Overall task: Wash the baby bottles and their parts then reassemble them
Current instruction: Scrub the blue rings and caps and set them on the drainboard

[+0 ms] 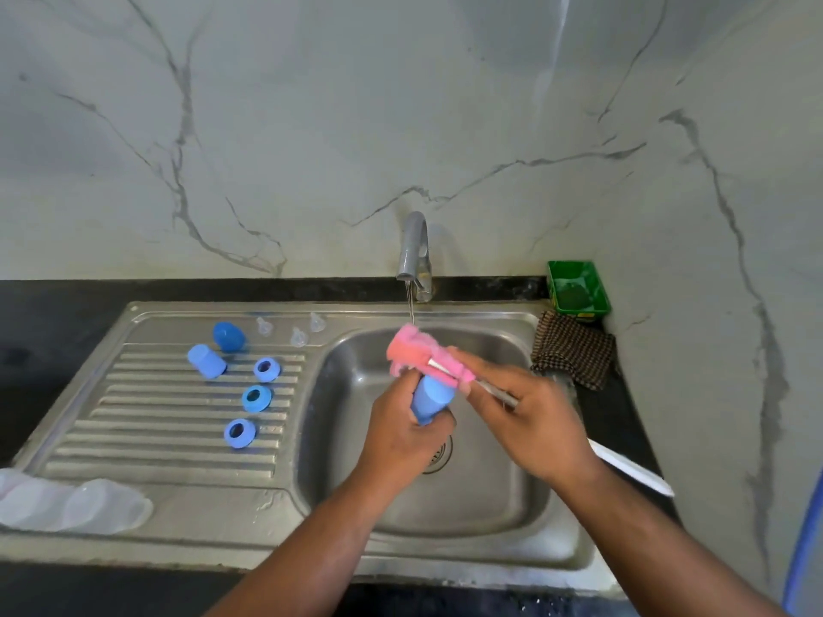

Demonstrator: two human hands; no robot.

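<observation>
Over the sink basin (356,478), my left hand (401,434) grips a light blue bottle cap (431,400). My right hand (530,416) holds the handle of a pink sponge bottle brush (416,351), whose head lies across the cap's top under a thin stream from the tap (414,256). On the draining board (147,438) lie two blue caps (206,360) (228,336), three blue collar rings (267,368) (256,398) (240,433) and three clear teats (263,327) (298,337) (316,322). Clear bottles (71,505) lie at the front left.
A green tub (577,289) stands at the back right by the wall, with a checked cloth (574,349) in front of it. The brush's white handle end (632,467) sticks out over the dark counter to the right of the sink.
</observation>
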